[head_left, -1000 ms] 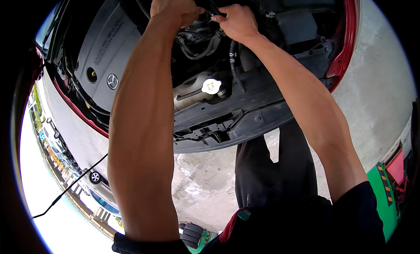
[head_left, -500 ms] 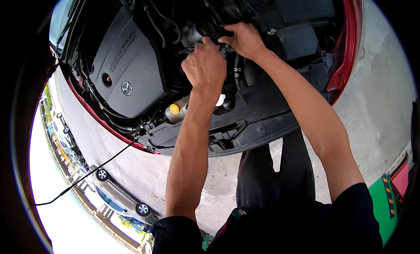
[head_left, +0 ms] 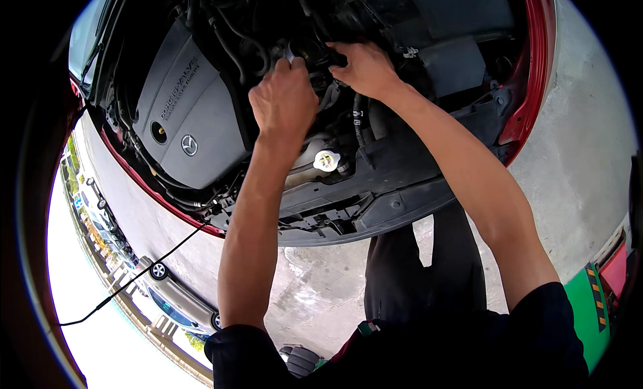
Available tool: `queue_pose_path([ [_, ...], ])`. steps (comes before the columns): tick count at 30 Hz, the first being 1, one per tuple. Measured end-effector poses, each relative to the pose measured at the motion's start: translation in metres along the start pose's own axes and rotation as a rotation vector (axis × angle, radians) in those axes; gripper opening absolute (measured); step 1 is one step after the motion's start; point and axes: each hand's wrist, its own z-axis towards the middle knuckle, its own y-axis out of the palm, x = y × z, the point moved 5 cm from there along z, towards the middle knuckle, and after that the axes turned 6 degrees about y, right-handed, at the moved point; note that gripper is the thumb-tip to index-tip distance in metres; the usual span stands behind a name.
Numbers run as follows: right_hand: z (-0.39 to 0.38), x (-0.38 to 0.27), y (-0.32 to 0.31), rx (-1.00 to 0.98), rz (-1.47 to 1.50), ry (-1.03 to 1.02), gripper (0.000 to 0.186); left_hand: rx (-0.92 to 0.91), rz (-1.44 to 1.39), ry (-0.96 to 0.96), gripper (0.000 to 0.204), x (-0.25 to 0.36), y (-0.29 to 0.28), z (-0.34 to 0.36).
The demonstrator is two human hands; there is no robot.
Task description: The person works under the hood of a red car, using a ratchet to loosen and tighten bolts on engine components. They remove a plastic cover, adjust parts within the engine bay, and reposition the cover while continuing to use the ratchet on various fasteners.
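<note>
Inside an open car engine bay, my left hand (head_left: 284, 97) is closed at the near-left edge of a round metal throttle body (head_left: 291, 52). Its fingertips are hidden, so what they grip does not show. To the right of the opening, my right hand (head_left: 367, 69) is closed around a black part, perhaps the end of a hose or duct, mostly covered by the fingers. A grey plastic engine cover (head_left: 191, 111) lies left of my left hand. Below the hands is a white radiator cap (head_left: 326, 161).
A prop rod (head_left: 137, 276) slants from the car's front edge out to the left. Black hoses (head_left: 228, 50) run beside the engine cover. A dark box (head_left: 457, 66) sits right of my right hand. The red fender (head_left: 529, 87) borders the bay. Parked cars stand beyond.
My left hand has moved left along the throttle body, and its forearm swung left, uncovering the radiator cap and covering the yellow cap. My right hand has shifted slightly left. The view has shifted a little.
</note>
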Motion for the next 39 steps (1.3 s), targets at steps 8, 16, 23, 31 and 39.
queue_pose_path([
  [8,-0.005,0.007,-0.005,0.166,-0.101,-0.177,0.053,-0.327,0.068,0.183,0.012,0.04,0.011,0.004],
  [16,-0.003,-0.007,0.001,-0.082,-0.058,0.071,0.067,-0.062,0.166,0.251,0.014,-0.027,-0.01,0.047],
  [23,-0.002,0.006,-0.001,-0.027,-0.091,-0.112,0.075,-0.341,-0.28,-0.281,0.051,0.028,0.005,-0.003],
  [31,-0.003,0.004,0.003,-0.017,-0.123,-0.121,0.075,-0.45,-0.308,-0.252,0.048,0.041,0.02,-0.024],
  [39,0.0,0.0,-0.003,-0.112,0.031,-0.022,0.072,-0.288,-0.813,-0.405,0.043,0.003,0.063,0.016],
])
